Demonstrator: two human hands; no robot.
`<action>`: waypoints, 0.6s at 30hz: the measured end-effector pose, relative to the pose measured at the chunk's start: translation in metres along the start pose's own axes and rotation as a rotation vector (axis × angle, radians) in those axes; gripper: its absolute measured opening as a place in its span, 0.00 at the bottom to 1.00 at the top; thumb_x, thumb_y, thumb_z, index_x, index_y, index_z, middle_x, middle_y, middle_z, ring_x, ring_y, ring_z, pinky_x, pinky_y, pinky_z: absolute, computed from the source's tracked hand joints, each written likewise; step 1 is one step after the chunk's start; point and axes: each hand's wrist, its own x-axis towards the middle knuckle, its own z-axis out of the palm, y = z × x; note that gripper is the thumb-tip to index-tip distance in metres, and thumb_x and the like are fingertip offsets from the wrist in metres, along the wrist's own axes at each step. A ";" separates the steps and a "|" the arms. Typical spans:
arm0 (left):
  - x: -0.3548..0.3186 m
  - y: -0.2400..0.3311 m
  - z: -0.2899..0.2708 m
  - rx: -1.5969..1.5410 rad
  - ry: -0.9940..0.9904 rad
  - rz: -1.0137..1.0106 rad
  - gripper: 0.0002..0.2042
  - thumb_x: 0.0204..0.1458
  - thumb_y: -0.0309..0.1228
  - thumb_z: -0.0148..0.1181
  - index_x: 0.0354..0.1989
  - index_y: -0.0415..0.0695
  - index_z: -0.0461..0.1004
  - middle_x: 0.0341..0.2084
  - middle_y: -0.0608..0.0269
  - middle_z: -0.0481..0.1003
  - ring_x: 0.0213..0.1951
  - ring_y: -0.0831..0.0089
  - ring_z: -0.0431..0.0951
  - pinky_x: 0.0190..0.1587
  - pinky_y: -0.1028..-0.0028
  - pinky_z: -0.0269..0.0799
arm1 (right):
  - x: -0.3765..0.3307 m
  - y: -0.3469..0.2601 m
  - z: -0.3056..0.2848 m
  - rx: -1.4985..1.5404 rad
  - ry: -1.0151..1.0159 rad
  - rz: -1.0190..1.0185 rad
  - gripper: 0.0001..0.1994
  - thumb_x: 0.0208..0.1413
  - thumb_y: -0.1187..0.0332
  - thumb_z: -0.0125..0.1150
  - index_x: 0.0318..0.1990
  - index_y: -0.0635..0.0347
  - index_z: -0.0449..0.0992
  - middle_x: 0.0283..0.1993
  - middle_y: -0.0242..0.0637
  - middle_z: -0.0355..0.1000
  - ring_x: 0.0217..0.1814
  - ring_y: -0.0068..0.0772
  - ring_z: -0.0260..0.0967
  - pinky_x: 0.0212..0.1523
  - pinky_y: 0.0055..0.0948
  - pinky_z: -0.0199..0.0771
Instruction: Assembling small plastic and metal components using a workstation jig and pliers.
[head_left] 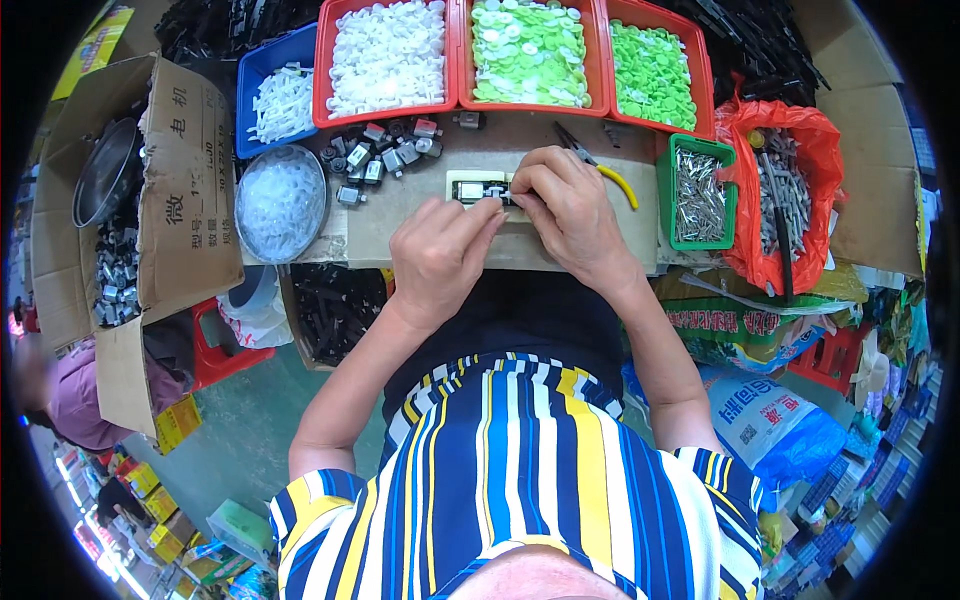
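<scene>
We note a small black-and-silver assembly (471, 190) at the fingertips of both hands — left hand (437, 250) by its near edge, right hand (572, 212) by its right end. Fingers of both are bent; we cannot tell whether either grips a part. On the desk (375, 235), yellow-handled pliers (619, 186) lie just right of the right hand — small motors (374, 172) beyond the left hand.

Centred on white holder (478, 176). Bare at 12 to 1 over table (512, 132); closed off beyond by red trays (461, 50). Cluttered at 9 to 11 with small motors (374, 172). Passable at 8, short of metal bowl (240, 210). Blocked at 7 by left hand (436, 252). Barred at 2 to 3 by pliers (618, 180). Free just past 3, between right hand (568, 205) and green basket (667, 200).
</scene>
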 end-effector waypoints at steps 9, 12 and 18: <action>-0.009 -0.013 0.005 0.268 -0.099 0.243 0.11 0.46 0.30 0.68 0.39 0.49 0.81 0.16 0.70 0.66 0.21 0.72 0.69 0.24 0.71 0.64 | -0.004 0.002 0.009 -0.019 -0.042 0.041 0.04 0.50 0.74 0.62 0.33 0.59 0.73 0.40 0.36 0.70 0.47 0.42 0.67 0.48 0.40 0.64; -0.008 -0.017 0.006 0.294 -0.115 0.312 0.10 0.46 0.31 0.67 0.39 0.48 0.81 0.17 0.71 0.66 0.23 0.73 0.70 0.24 0.71 0.65 | -0.003 0.000 0.007 -0.018 -0.075 0.046 0.04 0.50 0.75 0.62 0.33 0.60 0.73 0.40 0.36 0.70 0.48 0.43 0.67 0.48 0.40 0.64; 0.004 -0.018 0.000 0.325 -0.169 0.408 0.09 0.47 0.32 0.65 0.37 0.47 0.80 0.17 0.70 0.66 0.25 0.73 0.71 0.26 0.72 0.66 | 0.004 0.002 0.002 0.051 -0.143 0.085 0.05 0.50 0.75 0.62 0.34 0.62 0.73 0.40 0.39 0.70 0.48 0.46 0.66 0.48 0.42 0.64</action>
